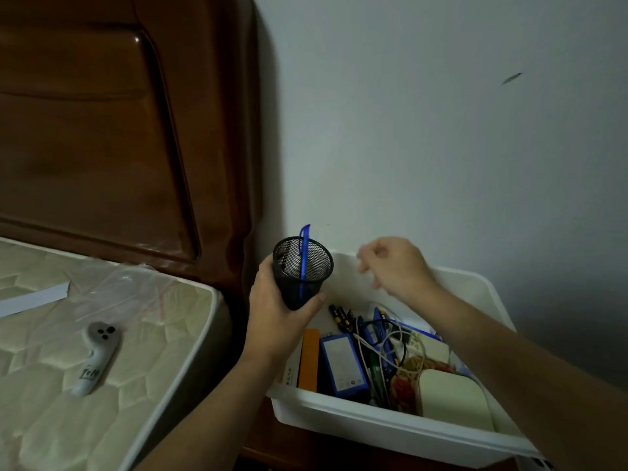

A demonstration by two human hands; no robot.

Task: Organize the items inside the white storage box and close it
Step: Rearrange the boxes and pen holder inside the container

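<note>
The white storage box stands open at the lower right, on a dark wooden stand. My left hand grips a black mesh pen cup above the box's left rear corner, with a blue pen standing in the cup. My right hand hovers over the back of the box, fingers loosely curled, holding nothing. Inside the box lie a blue rectangular pack, an orange-edged book, tangled white and black cables, a cream pouch and a black-and-yellow tool.
A mattress takes up the lower left, carrying a white controller, a clear plastic bag and a white strip. A dark wooden headboard rises behind it. A grey wall backs the box.
</note>
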